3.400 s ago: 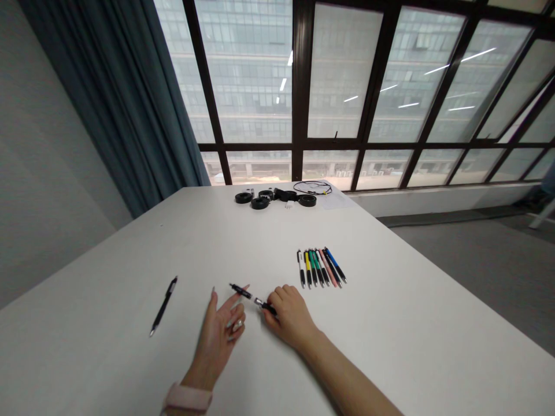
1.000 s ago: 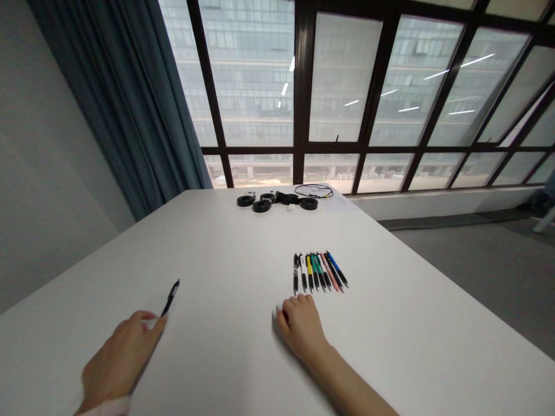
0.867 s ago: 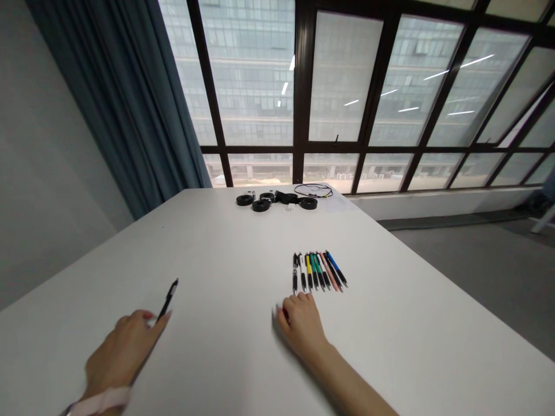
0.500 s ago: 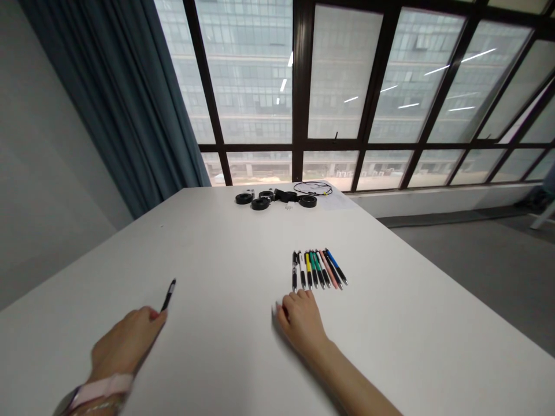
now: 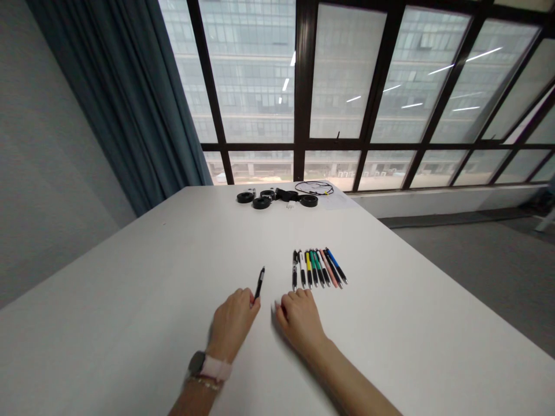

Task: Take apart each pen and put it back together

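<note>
- Pen (image 5: pixel 261 281): one, clamped in fingers of left hand (image 5: pixel 233 321), left of the row;
- pen row (image 5: pixel 313 267): nine, side by side on table (image 5: pixel 151 266);
- right hand (image 5: pixel 302 318): fingers curled together, near row

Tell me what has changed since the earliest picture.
The black-and-silver pen has left the right hand and lies at the left end of the row of pens. The left hand has taken hold of the lone black pen and carried it rightward. The right hand rests just short of the row. The other pens and the black rolls stayed put.
</note>
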`<state>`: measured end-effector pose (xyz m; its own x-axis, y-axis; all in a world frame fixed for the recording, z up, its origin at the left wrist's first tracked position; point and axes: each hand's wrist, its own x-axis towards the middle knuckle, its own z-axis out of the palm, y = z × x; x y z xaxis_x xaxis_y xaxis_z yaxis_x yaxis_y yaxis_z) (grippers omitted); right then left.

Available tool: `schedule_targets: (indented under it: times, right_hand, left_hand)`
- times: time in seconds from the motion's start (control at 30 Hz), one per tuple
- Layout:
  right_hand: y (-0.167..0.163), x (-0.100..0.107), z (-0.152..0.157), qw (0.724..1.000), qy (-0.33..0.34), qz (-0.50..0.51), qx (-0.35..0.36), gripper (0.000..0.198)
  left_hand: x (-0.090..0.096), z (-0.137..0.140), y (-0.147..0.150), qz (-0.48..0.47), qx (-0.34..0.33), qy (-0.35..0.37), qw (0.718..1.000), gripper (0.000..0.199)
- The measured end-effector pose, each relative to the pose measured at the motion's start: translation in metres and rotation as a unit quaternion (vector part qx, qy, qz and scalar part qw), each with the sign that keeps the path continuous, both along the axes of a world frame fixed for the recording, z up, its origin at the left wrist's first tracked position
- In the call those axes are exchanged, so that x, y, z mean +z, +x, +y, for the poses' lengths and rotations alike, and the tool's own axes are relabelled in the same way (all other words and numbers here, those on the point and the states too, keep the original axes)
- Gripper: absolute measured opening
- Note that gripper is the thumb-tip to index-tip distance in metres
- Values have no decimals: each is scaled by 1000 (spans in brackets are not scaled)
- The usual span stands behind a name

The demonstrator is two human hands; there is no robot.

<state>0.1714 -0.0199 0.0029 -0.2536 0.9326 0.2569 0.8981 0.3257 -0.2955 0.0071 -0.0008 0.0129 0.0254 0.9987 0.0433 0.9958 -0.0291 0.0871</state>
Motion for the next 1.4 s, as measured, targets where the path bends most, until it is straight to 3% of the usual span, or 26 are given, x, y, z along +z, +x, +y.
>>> schedule_targets:
  times: [0.17, 0.33, 0.53, 0.73, 0.9, 1.0, 1.17, 1.4]
  right_hand:
    - [1, -2, 0, 1000, -2, -4, 0, 22]
    - [1, -3, 0, 1000, -2, -9, -2, 22]
    - [3, 0, 2, 1000, -10, -14, -15, 22]
    - [4, 0, 3, 1000, -2, -11, -23, 22]
    - [5, 0, 4, 999, -5, -15, -29, 21]
    - [7, 2, 5, 999, -14, -16, -36, 21]
    - [9, 2, 7, 999, -12, -19, -38, 21]
    - [9, 2, 8, 999, -1, -12, -40, 21]
  left_hand:
    - [-3, 0, 11, 30, -17, 10, 999, 27]
    - [2, -5, 6, -8, 11, 20, 1000, 40]
    - [13, -14, -17, -21, 53, 38, 998, 35]
    - [15, -22, -44, -49, 107, 8, 993, 35]
    - [18, -22, -51, -48, 126, 5, 991, 35]
    - [12, -21, -43, -33, 106, 24, 994, 35]
    - [-9, -17, -16, -7, 8, 84, 996, 35]
    - [-15, -14, -4, -3, -9, 86, 996, 32]
